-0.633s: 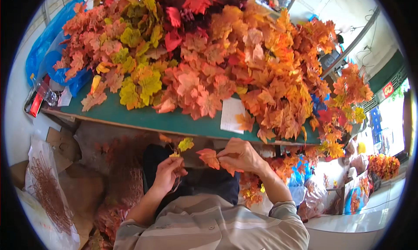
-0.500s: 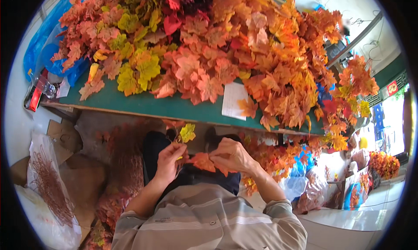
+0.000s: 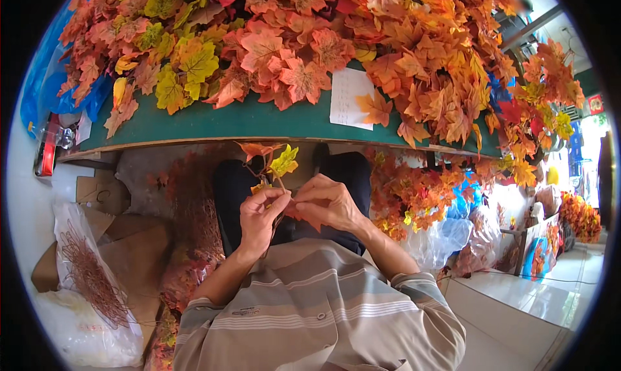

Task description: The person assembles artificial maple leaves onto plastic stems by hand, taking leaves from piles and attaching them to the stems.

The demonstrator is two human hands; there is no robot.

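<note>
My left hand (image 3: 260, 219) and my right hand (image 3: 325, 203) meet over my lap, just below the edge of the green table (image 3: 246, 122). Together they pinch a thin brown wire stem (image 3: 275, 180) that carries a yellow-green fake maple leaf (image 3: 284, 161) and an orange leaf (image 3: 257, 150). A red-orange leaf (image 3: 304, 214) pokes out under my right fingers. A big heap of orange, red and yellow fake leaves (image 3: 304, 41) covers the table beyond my hands.
A white slip of paper (image 3: 349, 99) lies on the table near its front edge. A clear bag of brown wire stems (image 3: 87, 277) and cardboard (image 3: 103, 193) lie on the floor at left. More leaf bunches (image 3: 414, 196) and plastic bags (image 3: 440, 241) crowd the right. Blue plastic (image 3: 48, 80) is at far left.
My view has tipped down, so the table sits higher in the picture. Both hands have closed together on the stem; the red-orange leaf is now tucked under my right fingers.
</note>
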